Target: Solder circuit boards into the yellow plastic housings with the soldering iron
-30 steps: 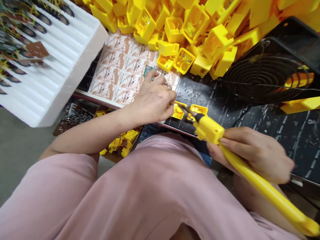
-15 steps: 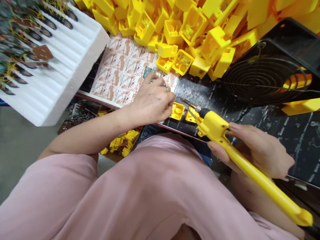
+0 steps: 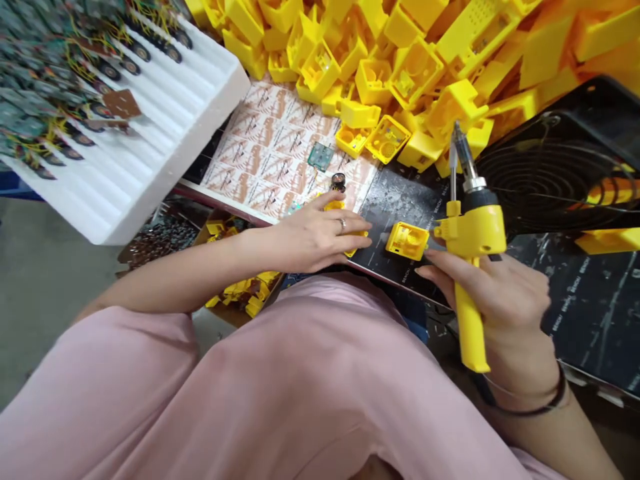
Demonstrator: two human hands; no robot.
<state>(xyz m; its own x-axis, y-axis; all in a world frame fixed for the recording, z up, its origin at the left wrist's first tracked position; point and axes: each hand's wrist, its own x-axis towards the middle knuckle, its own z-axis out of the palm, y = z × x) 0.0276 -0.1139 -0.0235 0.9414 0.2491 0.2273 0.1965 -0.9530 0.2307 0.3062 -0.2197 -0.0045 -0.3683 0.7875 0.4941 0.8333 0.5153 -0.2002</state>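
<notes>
My right hand (image 3: 493, 300) is closed round the grip of a yellow soldering gun (image 3: 469, 230), which stands upright with its metal tip pointing up and away. My left hand (image 3: 320, 233) lies over a small yellow plastic part (image 3: 356, 237) at the table's near edge, fingers closed on it. A second yellow square housing (image 3: 407, 240) sits on the black mat between my hands. A small green circuit board (image 3: 320, 155) and a little black round component (image 3: 339, 180) lie on the printed sheet just beyond my left hand.
A big heap of yellow plastic housings (image 3: 400, 60) fills the back of the table. A white foam tray (image 3: 140, 140) with several wired boards stands at the left. A black fan with a wire grille (image 3: 555, 180) is at the right. My pink-clad lap fills the foreground.
My right hand swung the soldering gun from lying tip-down at the yellow parts to upright, tip away. My left hand drew back towards the table edge, uncovering the green board and black component.
</notes>
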